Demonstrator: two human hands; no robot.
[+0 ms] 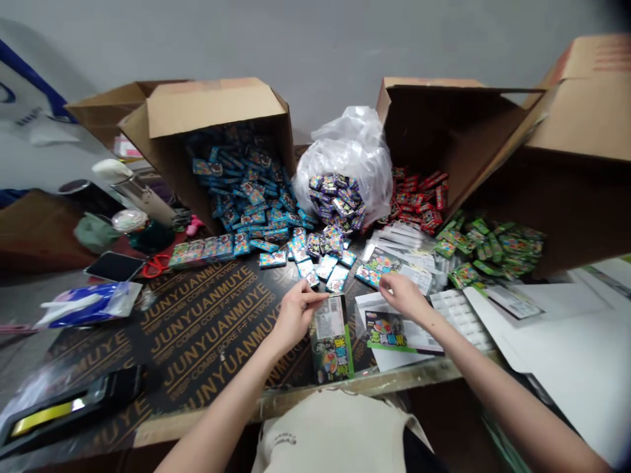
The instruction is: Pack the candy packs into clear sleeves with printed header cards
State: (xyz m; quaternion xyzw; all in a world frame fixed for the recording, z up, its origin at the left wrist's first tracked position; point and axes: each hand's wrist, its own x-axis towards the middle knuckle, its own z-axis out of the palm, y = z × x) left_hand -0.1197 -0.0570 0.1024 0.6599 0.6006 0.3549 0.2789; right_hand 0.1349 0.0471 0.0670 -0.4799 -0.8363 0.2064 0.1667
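Observation:
At the table's front edge lies a flat black-and-green printed package (331, 345), its top end toward the boxes. My left hand (294, 314) pinches at that top edge, the index finger stretched along it. My right hand (405, 299) is closed at one end of a small blue candy packet (367, 275), fingertips together. Beneath my right wrist are more printed black-and-green packages (387, 330), lying flat. Loose blue packets (337, 278) and purple packets (331, 242) are strewn just beyond my hands.
Open cartons hold blue packets (246, 184), red packets (419, 200) and green packets (488, 246). A clear plastic bag (340, 148) of purple packets stands between. On the left are red scissors (155, 266), a phone (116, 266), bottles and a black tape-like tool (73, 407).

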